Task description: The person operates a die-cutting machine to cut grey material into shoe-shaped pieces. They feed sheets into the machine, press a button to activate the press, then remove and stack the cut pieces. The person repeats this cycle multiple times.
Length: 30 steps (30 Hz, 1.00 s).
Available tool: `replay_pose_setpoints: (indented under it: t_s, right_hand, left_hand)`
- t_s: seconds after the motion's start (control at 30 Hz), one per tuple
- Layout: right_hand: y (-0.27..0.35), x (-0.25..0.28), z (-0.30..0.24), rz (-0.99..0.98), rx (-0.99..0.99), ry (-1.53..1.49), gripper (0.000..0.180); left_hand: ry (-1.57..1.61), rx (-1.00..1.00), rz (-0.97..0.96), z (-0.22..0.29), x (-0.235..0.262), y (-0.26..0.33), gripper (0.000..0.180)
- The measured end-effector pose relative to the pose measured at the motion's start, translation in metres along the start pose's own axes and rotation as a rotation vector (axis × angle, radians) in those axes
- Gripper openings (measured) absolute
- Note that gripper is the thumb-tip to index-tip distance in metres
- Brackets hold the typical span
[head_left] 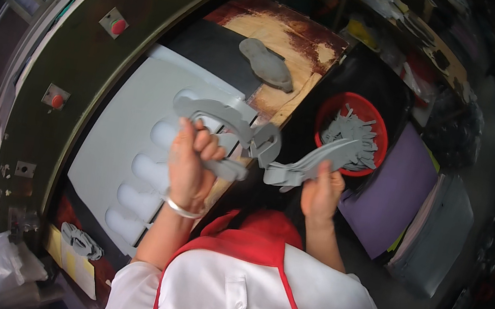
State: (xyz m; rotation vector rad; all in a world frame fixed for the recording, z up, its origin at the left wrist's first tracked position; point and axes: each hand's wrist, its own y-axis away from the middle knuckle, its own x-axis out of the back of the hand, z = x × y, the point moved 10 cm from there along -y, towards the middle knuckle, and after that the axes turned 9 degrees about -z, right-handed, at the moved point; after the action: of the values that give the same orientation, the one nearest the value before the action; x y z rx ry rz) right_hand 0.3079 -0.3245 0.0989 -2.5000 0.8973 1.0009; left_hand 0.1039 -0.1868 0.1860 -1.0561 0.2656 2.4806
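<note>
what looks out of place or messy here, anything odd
Nothing looks damaged. The grey sheet has sole-shaped holes, and both hands, left hand and right hand, grip a twisted grey offcut strip. Grey scraps fill the red basket.

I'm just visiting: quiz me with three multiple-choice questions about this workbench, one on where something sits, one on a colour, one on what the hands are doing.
1. Where does the red bowl sit?
A. right of the hands
B. on the grey sheet
C. by the red buttons

2. What colour is the cut sheet on the bench?
A. yellow
B. light grey
C. green

3. What are the left hand and right hand doing?
A. resting empty
B. pressing buttons
C. gripping the grey scrap strip

Answers: A, the bowl of offcuts lies right of the hands; B, the sheet with cut-out holes is light grey; C, both fists close on the strip.
</note>
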Motion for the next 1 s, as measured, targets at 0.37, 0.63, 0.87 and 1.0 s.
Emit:
replay_pose_setpoints:
  t_s: [0.37, 0.63, 0.87, 1.0]
  right_hand:
    - [-0.131, 0.289, -0.052, 0.81, -0.019, 0.428, 0.04]
    - [-0.201, 0.137, 0.002, 0.089, -0.014, 0.707, 0.036]
    - [-0.103, -0.161, 0.09, -0.773, -0.073, 0.494, 0.024]
    - [0.037, -0.289, 0.11, -1.42, 0.055, 0.457, 0.066]
  left_hand:
    - [-0.361, -0.203, -0.065, 0.054, -0.014, 0.03, 0.043]
    - [-0.676, -0.192, 0.088, 0.107, 0.041, 0.053, 0.019]
    - [-1.004, -0.265, 0.129, 0.181, 0.04, 0.091, 0.017]
    - [-0.978, -0.276, 0.207, 0.212, 0.058, 0.146, 0.019]
